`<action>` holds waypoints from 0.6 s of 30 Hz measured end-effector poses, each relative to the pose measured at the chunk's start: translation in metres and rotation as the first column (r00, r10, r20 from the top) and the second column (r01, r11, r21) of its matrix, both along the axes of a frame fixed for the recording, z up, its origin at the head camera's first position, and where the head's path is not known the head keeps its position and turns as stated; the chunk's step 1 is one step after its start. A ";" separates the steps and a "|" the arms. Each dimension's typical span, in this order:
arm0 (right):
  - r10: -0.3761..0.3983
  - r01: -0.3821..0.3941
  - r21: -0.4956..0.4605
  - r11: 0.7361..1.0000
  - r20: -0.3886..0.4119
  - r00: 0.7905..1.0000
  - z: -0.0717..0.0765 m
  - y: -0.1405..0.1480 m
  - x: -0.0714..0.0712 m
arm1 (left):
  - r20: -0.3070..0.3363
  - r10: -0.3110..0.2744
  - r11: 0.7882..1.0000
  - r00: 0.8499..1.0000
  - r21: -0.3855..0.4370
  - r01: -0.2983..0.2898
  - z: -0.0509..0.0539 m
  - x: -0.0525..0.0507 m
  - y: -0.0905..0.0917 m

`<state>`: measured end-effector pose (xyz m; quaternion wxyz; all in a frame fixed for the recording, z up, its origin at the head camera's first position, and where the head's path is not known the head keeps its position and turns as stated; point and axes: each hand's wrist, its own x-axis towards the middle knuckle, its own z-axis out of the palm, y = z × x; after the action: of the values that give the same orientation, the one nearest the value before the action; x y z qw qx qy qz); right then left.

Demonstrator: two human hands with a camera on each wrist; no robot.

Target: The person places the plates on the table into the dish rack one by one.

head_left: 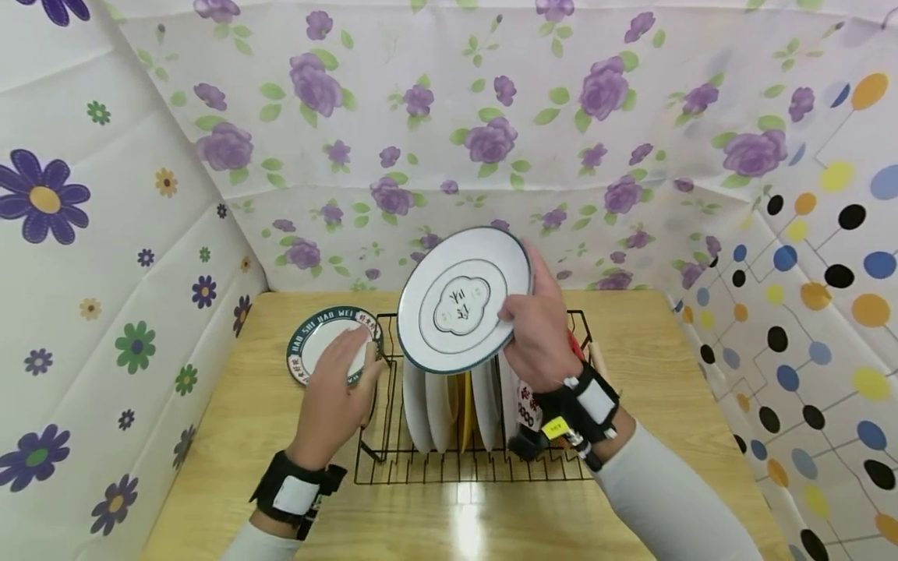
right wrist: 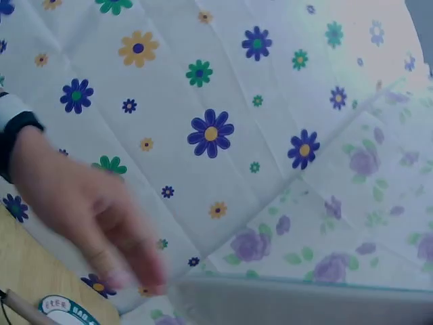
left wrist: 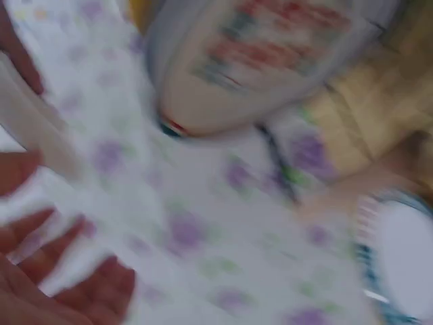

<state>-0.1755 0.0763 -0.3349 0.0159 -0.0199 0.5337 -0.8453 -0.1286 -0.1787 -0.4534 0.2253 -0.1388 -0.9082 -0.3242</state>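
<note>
My right hand (head_left: 540, 335) grips a white plate (head_left: 428, 273) by its right edge, thumb on the face. The plate is tilted up above the dish rack, showing a dark blue rim and a lobed outline with characters in its centre. In the right wrist view the plate (right wrist: 304, 305) appears nearly edge-on. My left hand (head_left: 340, 389) holds nothing, its fingers loosely extended over a green-rimmed plate (head_left: 323, 335) with lettering, left of the rack; whether they touch it I cannot tell. The left wrist view is blurred, with that hand's fingers (left wrist: 95, 291) spread apart.
A black wire dish rack (head_left: 414, 481) stands on the wooden table (head_left: 659, 374). Several white plates (head_left: 417, 413) and a yellow one (head_left: 468, 413) stand upright in it. Something red (head_left: 575, 347) shows at its right side, partly behind my right hand. Patterned cloth walls (head_left: 449, 117) enclose the table.
</note>
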 end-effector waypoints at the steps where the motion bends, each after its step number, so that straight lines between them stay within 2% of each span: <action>1: -0.005 0.004 0.040 0.999 0.007 1.000 0.004 -0.007 -0.002 | 0.079 0.043 0.999 0.996 0.021 -0.045 -0.009 0.001 -0.008; 2: -0.006 0.005 0.080 0.997 0.009 1.000 0.007 -0.015 -0.004 | 0.163 0.072 0.997 0.984 0.024 -0.077 -0.019 0.001 -0.014; 3: -0.003 0.001 0.120 0.993 0.011 1.000 0.009 -0.023 -0.005 | 0.246 0.086 0.996 0.965 0.012 -0.092 -0.029 0.002 -0.019; 6: 0.024 -0.024 0.220 0.975 0.004 1.000 0.005 -0.053 -0.010 | 0.476 0.066 0.998 0.877 -0.017 -0.065 -0.056 0.007 -0.026; 7: 0.038 -0.035 0.251 0.967 -0.008 0.999 0.000 -0.063 -0.011 | 0.530 0.046 0.999 0.847 -0.005 -0.051 -0.063 0.008 -0.027; 8: 0.055 -0.046 0.285 0.957 -0.024 0.998 -0.005 -0.072 -0.011 | 0.562 0.025 0.999 0.827 0.011 -0.038 -0.069 0.010 -0.026; 10: 0.101 -0.079 0.355 0.932 -0.043 0.994 -0.016 -0.088 -0.013 | 0.574 -0.024 0.999 0.819 0.050 -0.006 -0.077 0.012 -0.024; 12: 0.150 -0.113 0.440 0.891 -0.050 0.987 -0.026 -0.100 -0.013 | 0.564 -0.056 0.997 0.824 0.076 0.016 -0.082 0.014 -0.021; 15: 0.230 -0.158 0.580 0.799 -0.051 0.972 -0.036 -0.113 -0.017 | 0.545 -0.070 0.996 0.836 0.081 0.031 -0.085 0.014 -0.019; 18: 0.289 -0.189 0.707 0.681 -0.022 0.957 -0.042 -0.123 -0.021 | 0.559 -0.057 0.997 0.827 0.078 0.016 -0.087 0.015 -0.019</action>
<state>-0.1962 -0.0469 -0.3770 0.0973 -0.1378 0.8054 -0.5683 -0.1141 -0.1973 -0.5402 -0.0523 -0.0470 -0.9196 -0.3864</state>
